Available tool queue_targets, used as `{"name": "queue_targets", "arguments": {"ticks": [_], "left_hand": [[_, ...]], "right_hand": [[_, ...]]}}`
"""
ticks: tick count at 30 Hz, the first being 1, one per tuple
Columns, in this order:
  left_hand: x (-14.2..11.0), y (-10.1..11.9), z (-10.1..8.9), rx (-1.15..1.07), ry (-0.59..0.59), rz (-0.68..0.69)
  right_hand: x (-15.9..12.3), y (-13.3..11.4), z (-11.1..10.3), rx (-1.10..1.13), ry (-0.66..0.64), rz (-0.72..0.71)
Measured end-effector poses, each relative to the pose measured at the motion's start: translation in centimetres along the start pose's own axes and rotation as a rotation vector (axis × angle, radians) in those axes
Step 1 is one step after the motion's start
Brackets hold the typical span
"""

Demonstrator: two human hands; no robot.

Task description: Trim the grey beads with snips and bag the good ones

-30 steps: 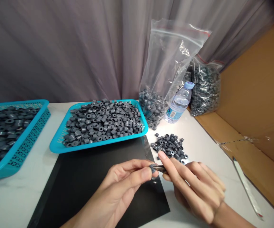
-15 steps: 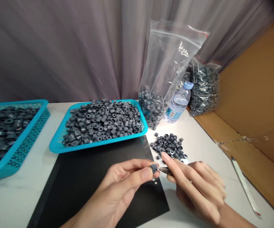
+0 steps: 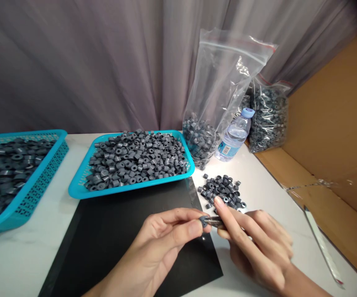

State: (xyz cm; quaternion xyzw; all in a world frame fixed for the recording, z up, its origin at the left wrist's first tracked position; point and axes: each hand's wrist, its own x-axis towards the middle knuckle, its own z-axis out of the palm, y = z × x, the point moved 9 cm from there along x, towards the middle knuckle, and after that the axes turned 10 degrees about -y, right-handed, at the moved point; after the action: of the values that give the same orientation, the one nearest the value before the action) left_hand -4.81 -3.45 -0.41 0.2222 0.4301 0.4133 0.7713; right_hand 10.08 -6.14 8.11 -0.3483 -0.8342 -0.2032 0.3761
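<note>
The head view shows the bare left hand (image 3: 163, 243) pinching a small dark-grey plastic ring (image 3: 203, 222) between thumb and forefinger, over the near right part of a flat black sheet (image 3: 110, 231); the right hand (image 3: 255, 243) has its fingers wrapped around a slim dark metal tool (image 3: 214, 221), forefinger laid along it, its tip at the ring; whether the tool's tip is inside the hole, I cannot tell. Compared with half a second earlier, the tip seems closer in against the ring, so hand-held ring and tool now meet; both grips look much the same. Just beyond the right hand lies a loose pile of dark-grey rings (image 3: 223, 192) on the white marbled table (image 3: 271, 198); a turquoise plastic basket (image 3: 132, 192) heaped with similar rings rests at the far edge of the sheet, and a second turquoise perforated basket (image 3: 41, 183), also full, stands at left; far right of centre, a tall clear zip bag (image 3: 218, 78) holds rings in its bottom, beside a blue-capped clear water bottle (image 3: 236, 134); a fuller clear bag (image 3: 268, 119) stands behind, near brown cardboard (image 3: 336, 119).
</note>
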Motion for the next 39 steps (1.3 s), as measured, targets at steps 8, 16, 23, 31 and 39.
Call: {"name": "queue_targets", "arguments": {"ticks": [8, 16, 23, 31, 39], "left_hand": [[0.06, 0.01, -0.11, 0.006, -0.009, 0.015], [0.07, -0.24, -0.04, 0.004, -0.01, -0.017], [-0.07, -0.24, -0.12, -0.011, 0.038, -0.053], [0.13, -0.59, -0.34, -0.011, 0.02, -0.055], [0.14, -0.31, -0.06, 0.017, -0.018, -0.029]], "right_hand": [[0.02, -0.25, -0.21, -0.071, -0.022, -0.043], [0.22, -0.3, -0.21, -0.094, -0.024, -0.035], [0.26, -0.22, -0.09, -0.099, -0.056, -0.041], [-0.07, -0.16, -0.19, -0.094, -0.005, -0.057], [-0.48, 0.3, -0.5, -0.002, 0.039, -0.028]]}}
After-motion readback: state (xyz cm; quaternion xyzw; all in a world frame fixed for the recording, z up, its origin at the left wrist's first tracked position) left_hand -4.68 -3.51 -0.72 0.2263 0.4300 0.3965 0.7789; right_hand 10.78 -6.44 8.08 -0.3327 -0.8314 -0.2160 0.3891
